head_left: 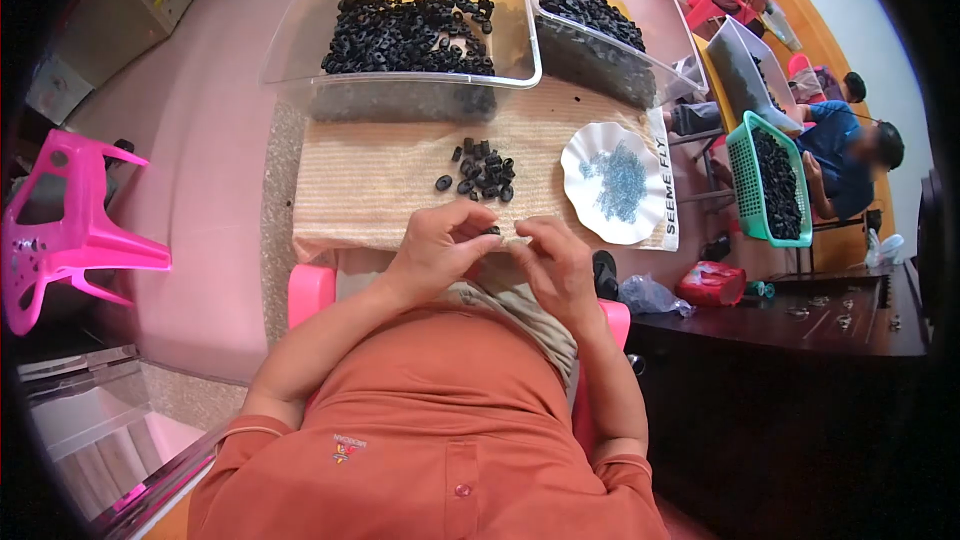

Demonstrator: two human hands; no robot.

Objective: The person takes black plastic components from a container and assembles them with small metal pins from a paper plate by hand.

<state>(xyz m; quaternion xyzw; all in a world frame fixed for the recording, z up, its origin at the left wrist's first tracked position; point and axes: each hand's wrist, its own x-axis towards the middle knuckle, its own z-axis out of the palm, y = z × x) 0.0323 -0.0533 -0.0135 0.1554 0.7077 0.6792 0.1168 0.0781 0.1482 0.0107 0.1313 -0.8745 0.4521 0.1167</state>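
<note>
My left hand pinches a small black plastic part between thumb and fingertips, just over the table's near edge. Close beside it, my right hand has its thumb and fingers drawn together. Whatever it may hold is too small to make out. Beyond my hands lies a loose pile of similar black parts on the striped cloth. To the right sits a white scalloped plate with many tiny clear-bluish pieces in it.
Two clear plastic bins, one on the left and another on the right, hold heaps of black parts at the back. A pink stool stands left. At right, a person sits by a green basket of black parts.
</note>
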